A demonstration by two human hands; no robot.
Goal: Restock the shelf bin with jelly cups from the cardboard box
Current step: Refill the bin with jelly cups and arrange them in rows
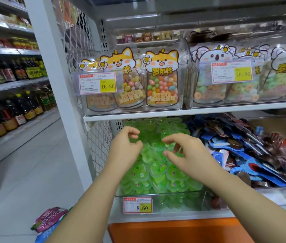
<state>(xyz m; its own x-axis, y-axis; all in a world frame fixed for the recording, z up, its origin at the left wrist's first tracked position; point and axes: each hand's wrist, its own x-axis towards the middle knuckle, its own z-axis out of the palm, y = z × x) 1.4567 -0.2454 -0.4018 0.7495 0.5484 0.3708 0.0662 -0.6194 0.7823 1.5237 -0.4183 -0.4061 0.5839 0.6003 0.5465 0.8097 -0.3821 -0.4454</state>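
A clear shelf bin (156,195) on the lower shelf is heaped with green heart-shaped jelly cups (156,171). Both my hands hover just over the middle of the pile. My left hand (126,149) is on the left side, fingers loosely curled, with nothing between them. To its right, my right hand (180,155) has thumb and forefinger bent apart above the cups, and I see nothing held in it. The cardboard box is out of view.
A price tag reading 8.60 (137,205) hangs on the bin front. A bin of blue and red snack packets (244,155) sits to the right. The shelf above (173,112) carries candy bins. Snack bags (49,220) lie on the floor at lower left, beside the aisle.
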